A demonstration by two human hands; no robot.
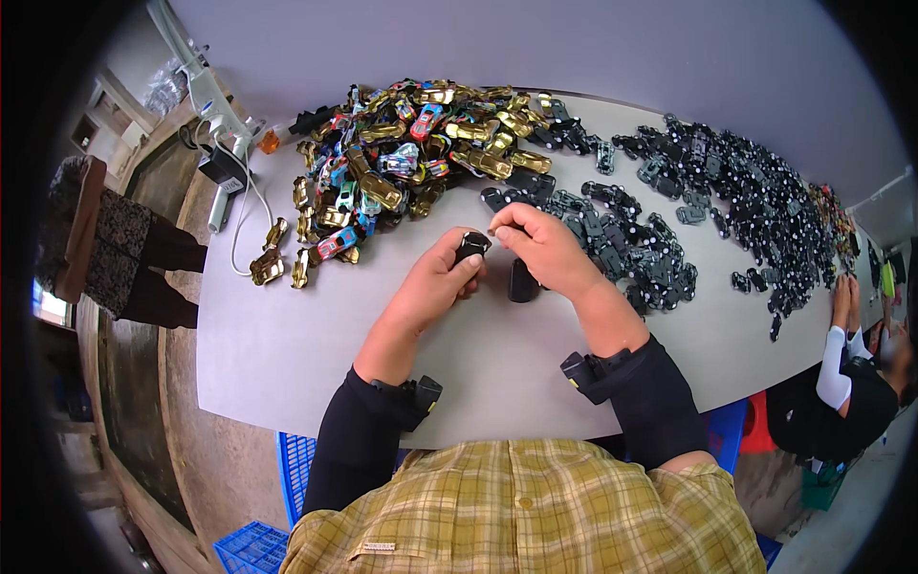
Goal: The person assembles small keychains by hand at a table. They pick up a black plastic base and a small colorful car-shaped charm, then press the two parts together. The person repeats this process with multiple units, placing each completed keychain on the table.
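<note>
My left hand [435,279] is closed around a small black toy car part [472,246], its thumb lying along the side. Close by on the right, my right hand [547,251] has thumb and forefinger pinched together at the part's edge; whatever they hold is too small to make out. Under the right palm stands or lies a black rounded object [522,282], partly covered by the hand. Beyond my hands is a heap of toy cars [382,187], mostly gold, some red, blue and green. Dark grey toy car bases [612,234] lie scattered beside my right hand.
A larger pile of black car bases [736,182] spreads along the table [316,364] to the right. A white cable [239,215] hangs by a pale metal stand [212,100] at left. Blue crates [253,547] sit below the table. Another person's white sleeve [834,368] shows far right.
</note>
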